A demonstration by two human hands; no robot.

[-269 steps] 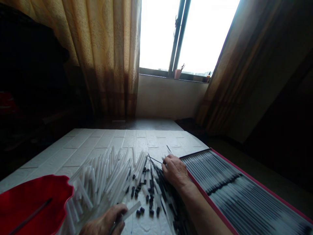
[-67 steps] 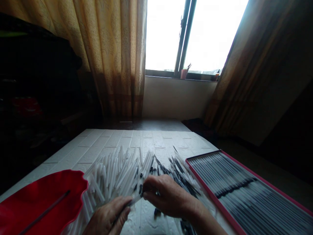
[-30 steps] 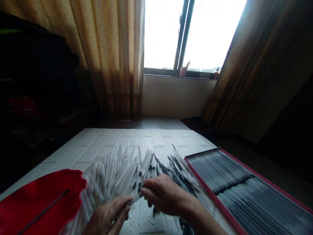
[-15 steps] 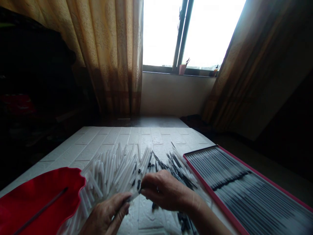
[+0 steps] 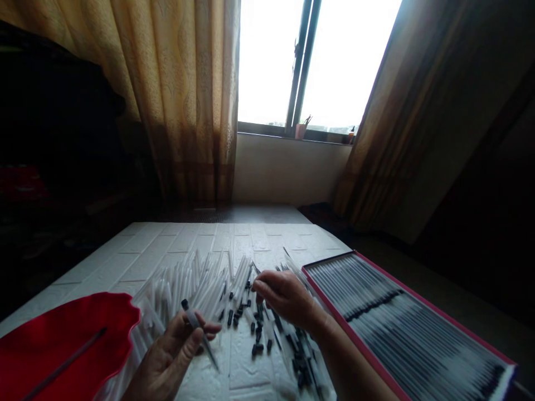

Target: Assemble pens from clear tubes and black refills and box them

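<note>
Between the thumb and fingers of my left hand (image 5: 167,351) is a slim clear pen (image 5: 195,321) with a black end piece at its upper left. Its narrow tip points down and right. My right hand (image 5: 288,298) hangs over the small loose parts, its fingers bent together; whether they hold anything is hidden. Below the right fingers lie short black plugs (image 5: 257,349). Clear pen tubes (image 5: 178,287) form a heap beyond and beside my left hand. Dark thin pieces with black parts (image 5: 301,362) are scattered under my right forearm.
A red scalloped dish (image 5: 100,312) with a thin stick (image 5: 64,364) in it stands at the left. On the right, a red-edged box (image 5: 339,315) holds rows of pens. White brick-patterned covering (image 5: 179,239) lies over the table. A pink cup (image 5: 300,131) stands on the windowsill.
Both hands were together at the pen; now they are apart. My left hand has tilted the pen with its black end up, and my right hand has moved up and right to the loose parts.
</note>
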